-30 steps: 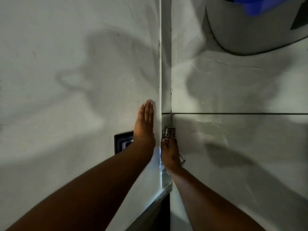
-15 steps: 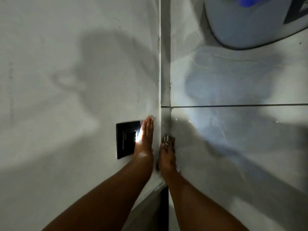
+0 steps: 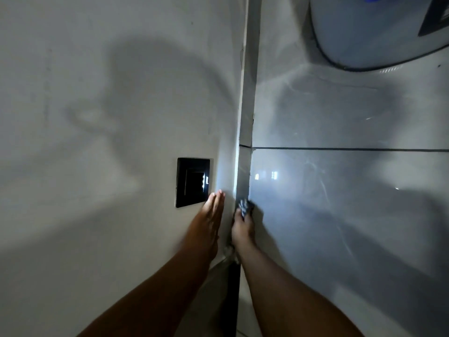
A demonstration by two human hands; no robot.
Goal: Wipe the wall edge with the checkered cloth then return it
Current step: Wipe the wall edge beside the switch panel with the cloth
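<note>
The wall edge (image 3: 245,132) runs as a narrow vertical strip between a painted wall on the left and glossy grey tiles on the right. My right hand (image 3: 241,227) presses the dark checkered cloth (image 3: 245,207) against the lower part of this strip; only a small bunch of cloth shows past my fingertips. My left hand (image 3: 209,220) lies flat and open on the painted wall just left of the edge, fingers together, holding nothing.
A black switch plate (image 3: 192,182) sits on the painted wall just left of my left fingertips. A large white rounded appliance (image 3: 369,30) hangs at the top right. A dark horizontal tile joint (image 3: 340,149) crosses the right wall. A dark gap (image 3: 233,295) opens below the hands.
Both hands have slid down along the wall edge, the cloth going with my right hand. My left hand has uncovered the black switch plate.
</note>
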